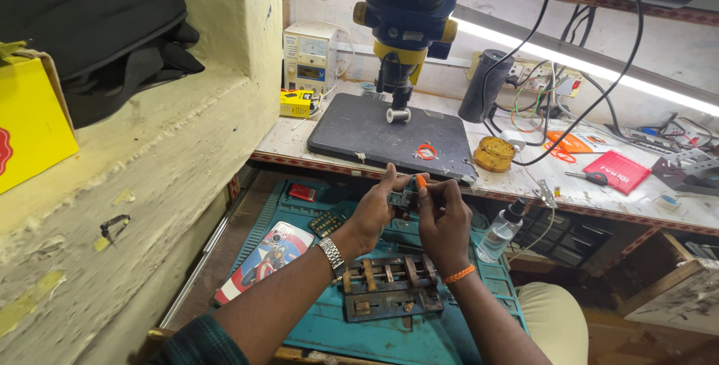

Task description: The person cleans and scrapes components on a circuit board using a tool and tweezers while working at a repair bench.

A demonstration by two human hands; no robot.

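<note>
My left hand (374, 211) pinches a small dark electronic part (402, 199) at chest height above the teal work mat (389, 335). My right hand (443, 219) grips a thin tool with an orange tip (421, 181) and holds it against the same part. A wristwatch sits on my left wrist and an orange band on my right. Below both hands a metal board-holding clamp (391, 286) lies on the mat.
A blue and yellow microscope (408, 13) stands over a dark base plate (389, 131) on the bench. A phone in a colourful case (264, 260) lies at the mat's left. A clear bottle (500, 232), a round yellow tin (494, 153), cables and a power strip sit to the right.
</note>
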